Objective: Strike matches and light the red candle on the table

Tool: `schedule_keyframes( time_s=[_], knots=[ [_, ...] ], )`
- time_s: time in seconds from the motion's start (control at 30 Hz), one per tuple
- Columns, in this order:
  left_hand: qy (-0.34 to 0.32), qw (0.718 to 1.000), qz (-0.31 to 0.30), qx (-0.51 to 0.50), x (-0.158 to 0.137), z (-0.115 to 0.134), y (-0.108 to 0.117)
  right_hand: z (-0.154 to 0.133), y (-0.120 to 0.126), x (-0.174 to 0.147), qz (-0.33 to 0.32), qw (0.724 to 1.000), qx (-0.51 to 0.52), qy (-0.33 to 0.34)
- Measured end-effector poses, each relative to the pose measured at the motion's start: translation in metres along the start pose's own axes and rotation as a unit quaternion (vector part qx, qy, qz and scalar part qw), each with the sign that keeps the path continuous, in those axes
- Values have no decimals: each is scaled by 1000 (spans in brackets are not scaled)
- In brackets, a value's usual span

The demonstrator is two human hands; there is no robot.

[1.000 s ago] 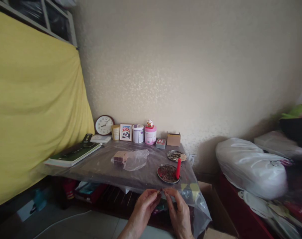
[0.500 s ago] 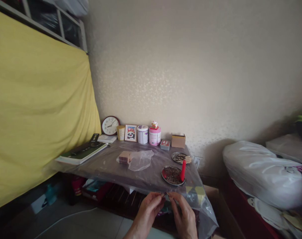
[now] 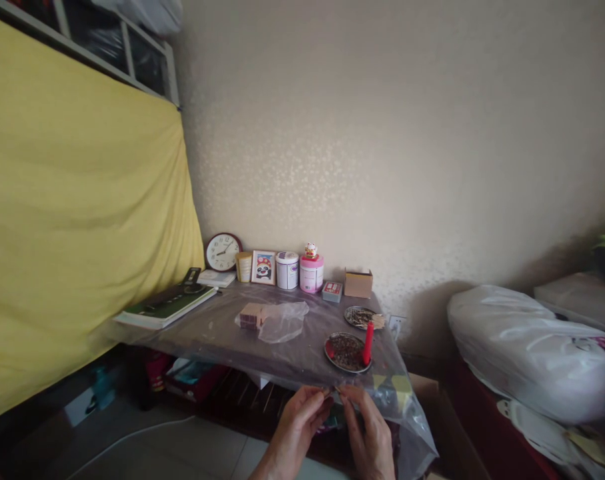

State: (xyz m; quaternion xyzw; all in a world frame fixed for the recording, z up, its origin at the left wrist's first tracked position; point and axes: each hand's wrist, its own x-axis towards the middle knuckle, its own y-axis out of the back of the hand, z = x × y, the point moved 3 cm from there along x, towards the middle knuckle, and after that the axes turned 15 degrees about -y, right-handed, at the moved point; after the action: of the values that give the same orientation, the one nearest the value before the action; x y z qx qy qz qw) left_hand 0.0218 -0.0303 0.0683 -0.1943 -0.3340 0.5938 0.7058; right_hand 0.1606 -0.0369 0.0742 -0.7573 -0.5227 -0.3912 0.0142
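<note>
Just off the table's front edge, my left hand (image 3: pixel 302 420) and my right hand (image 3: pixel 366 425) are raised close together with fingertips almost meeting. Each pinches at a tiny dark, thin thing between thumb and forefinger, too small to name. Beyond them on the table lies a round metal plate (image 3: pixel 347 368) filled with dark bits, and a red candle (image 3: pixel 368 343) stands upright at its right side. Farther back, a second round plate (image 3: pixel 350 321) bears dark bits and a bunch of pale thin sticks (image 3: pixel 377 321).
Clear plastic sheeting covers the table (image 3: pixel 202 333). A brown block (image 3: pixel 251 316) and crumpled clear plastic (image 3: pixel 285 323) lie mid-table. Along the wall stand a clock (image 3: pixel 223 253), a framed panda picture (image 3: pixel 263 267), tins (image 3: pixel 287 272) and a cardboard box (image 3: pixel 358 285). White bags (image 3: pixel 527 347) are at right.
The view has shifted very slightly. My fingertips have moved a little around the small thing; nothing on the table has moved.
</note>
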Motion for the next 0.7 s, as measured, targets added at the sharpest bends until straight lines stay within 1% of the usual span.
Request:
schedule_keyframes(
  time_s=[0.2, 0.4, 0.57, 0.7],
  knots=[
    [3, 1000, 9, 6, 1, -2, 2, 0, 0, 1, 1, 1000, 1, -7],
    [-6, 1000, 11, 12, 1, -4, 4, -5, 4, 0, 20, 1000, 7, -4],
    [-1, 1000, 8, 12, 1, -4, 1, -6, 4, 1, 20, 1000, -7, -6],
    [0, 999, 18, 27, 3, -5, 1, -16, 18, 3, 59, 998, 3, -9]
  ],
)
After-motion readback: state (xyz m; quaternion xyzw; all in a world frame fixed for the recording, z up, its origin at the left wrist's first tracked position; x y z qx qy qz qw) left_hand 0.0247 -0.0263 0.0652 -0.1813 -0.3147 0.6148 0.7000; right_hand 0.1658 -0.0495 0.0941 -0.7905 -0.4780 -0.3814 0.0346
